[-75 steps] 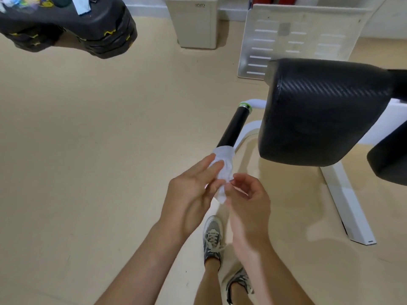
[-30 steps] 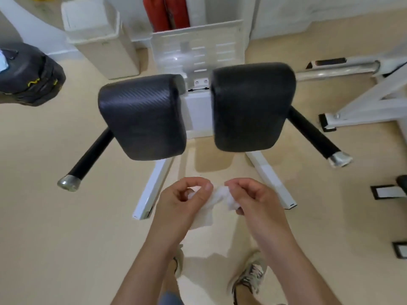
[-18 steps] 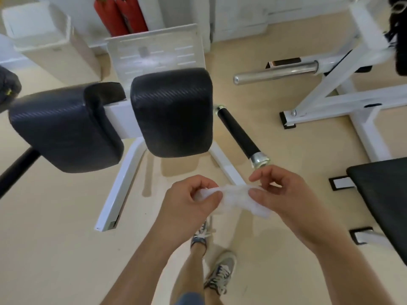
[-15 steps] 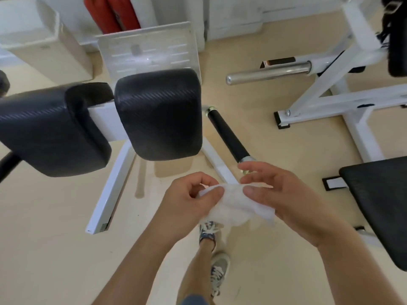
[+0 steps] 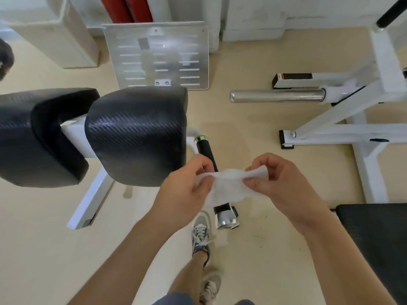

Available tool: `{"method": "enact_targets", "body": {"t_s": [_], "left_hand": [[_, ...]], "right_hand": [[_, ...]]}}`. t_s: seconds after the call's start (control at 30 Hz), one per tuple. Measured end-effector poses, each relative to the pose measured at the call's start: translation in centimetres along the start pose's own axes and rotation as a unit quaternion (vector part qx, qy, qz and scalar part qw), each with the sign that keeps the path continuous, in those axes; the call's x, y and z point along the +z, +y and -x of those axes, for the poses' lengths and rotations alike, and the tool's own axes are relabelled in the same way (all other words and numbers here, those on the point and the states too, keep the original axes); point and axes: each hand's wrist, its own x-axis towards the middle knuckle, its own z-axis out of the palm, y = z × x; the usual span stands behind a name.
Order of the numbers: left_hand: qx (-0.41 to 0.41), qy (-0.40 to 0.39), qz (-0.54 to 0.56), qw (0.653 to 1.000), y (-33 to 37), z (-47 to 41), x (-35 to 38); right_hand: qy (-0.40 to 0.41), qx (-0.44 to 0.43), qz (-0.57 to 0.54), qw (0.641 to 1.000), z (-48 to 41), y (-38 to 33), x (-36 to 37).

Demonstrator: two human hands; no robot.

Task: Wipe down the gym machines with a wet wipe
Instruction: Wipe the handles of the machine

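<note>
Wet wipe (image 5: 229, 186) | edges pinched: left hand (image 5: 182, 194), right hand (image 5: 284, 186) | black handle (image 5: 204, 150) behind

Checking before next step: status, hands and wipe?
Left hand and right hand pinch wipe, spread between them. Handle runs under it, contact unclear. Nothing in the way.
</note>
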Motion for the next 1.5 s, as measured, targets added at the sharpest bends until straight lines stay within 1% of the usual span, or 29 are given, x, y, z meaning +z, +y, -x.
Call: {"method": "enact_targets", "body": {"t_s": [0.07,0.17,0.3,0.37,0.47,0.53,0.57,0.63,0.67,0.7,0.73,0.77,0.8,0.83,0.87,0.9,0.93,1.07,1.1,1.17,1.2,1.27,1.3,1.33,1.37,1.4,1.43,1.47,1.5], "left_hand": [[0.046,0.030,-0.089,0.994,0.3,-0.3,0.0],[0.065,0.065,-0.137,0.986,0.2,0.1,0.4],[0.057,0.111,-0.208,0.970,-1.2,1.9,2.2],[0.045,0.146,-0.205,0.967,-1.3,3.3,3.6],[0.026,0.178,-0.193,0.964,-0.9,5.7,5.9],[0.009,0.182,-0.182,0.966,-0.8,6.8,7.1],[-0.010,0.182,-0.158,0.970,-0.8,7.2,7.7],[-0.088,0.196,-0.044,0.976,-0.1,7.9,8.1],[-0.137,0.203,0.023,0.969,0.2,8.1,8.0],[-0.173,0.207,0.073,0.960,0.6,8.2,8.0],[-0.192,0.212,0.099,0.953,1.0,8.2,8.1],[-0.202,0.215,0.112,0.949,1.3,8.2,8.2],[-0.208,0.218,0.117,0.946,1.6,8.1,8.4],[-0.212,0.224,0.120,0.944,1.8,8.1,8.6],[-0.213,0.235,0.124,0.940,1.9,8.1,9.0],[-0.214,0.248,0.132,0.936,1.9,8.2,9.3],[-0.218,0.256,0.145,0.930,2.0,8.4,9.6],[-0.272,0.263,0.241,0.894,2.1,9.0,10.3],[-0.280,0.269,0.250,0.887,2.1,9.1,10.4],[-0.285,0.286,0.264,0.876,2.0,9.3,10.1],[-0.284,0.294,0.276,0.870,1.8,9.3,9.9],[-0.282,0.304,0.303,0.858,1.1,9.1,9.3],[-0.285,0.305,0.312,0.854,0.8,9.1,9.0],[-0.286,0.303,0.315,0.853,0.6,9.1,8.7],[-0.285,0.301,0.314,0.854,0.3,9.1,8.5],[-0.282,0.299,0.309,0.858,0.0,9.2,8.4],[-0.281,0.295,0.303,0.861,-0.2,9.2,8.4],[-0.280,0.291,0.295,0.866,-0.4,9.3,8.5],[-0.279,0.285,0.285,0.872,-0.5,9.4,8.6]], "right_hand": [[-0.002,-0.017,-0.028,0.999,-0.8,-0.2,-0.2],[-0.051,-0.036,-0.030,0.998,-1.6,-0.2,-1.0],[-0.076,-0.058,0.116,0.989,-1.8,1.7,-1.5],[-0.066,-0.119,0.197,0.971,-1.5,2.8,-1.7],[-0.046,-0.250,0.291,0.922,-0.7,5.3,-1.7],[-0.071,-0.274,0.345,0.895,-0.5,7.0,-1.8],[-0.111,-0.249,0.370,0.888,-0.6,7.6,-1.8],[-0.196,-0.157,0.404,0.880,-0.2,8.5,-2.0],[-0.209,-0.116,0.387,0.891,0.1,8.7,-2.0],[-0.184,-0.089,0.346,0.916,0.3,8.8,-2.0],[-0.132,-0.072,0.284,0.947,0.7,8.6,-1.7],[-0.084,-0.056,0.212,0.972,0.9,8.2,-1.2],[-0.068,-0.023,0.146,0.987,1.0,7.6,-0.5],[-0.082,0.018,0.104,0.991,1.0,6.9,0.5],[-0.112,0.046,0.099,0.988,1.0,6.4,1.9],[-0.136,0.054,0.118,0.982,1.2,6.0,3.3],[-0.133,0.040,0.143,0.980,1.3,6.0,4.8],[0.027,-0.017,0.173,0.984,1.2,6.8,8.5],[0.041,-0.001,0.152,0.988,1.0,7.3,8.7],[0.002,0.082,0.040,0.996,0.1,8.1,8.1],[-0.051,0.144,-0.054,0.987,-0.4,8.4,7.7],[-0.159,0.265,-0.233,0.922,-0.9,8.8,6.7],[-0.180,0.307,-0.294,0.887,-1.0,8.7,6.4],[-0.186,0.329,-0.317,0.870,-1.1,8.7,6.1],[-0.185,0.338,-0.319,0.866,-1.2,8.7,6.0],[-0.174,0.330,-0.296,0.880,-1.3,8.5,6.1],[-0.153,0.298,-0.236,0.912,-1.3,8.2,6.4],[-0.114,0.248,-0.141,0.952,-1.1,7.9,6.9],[-0.065,0.185,-0.039,0.980,-0.9,7.8,7.3]]}}
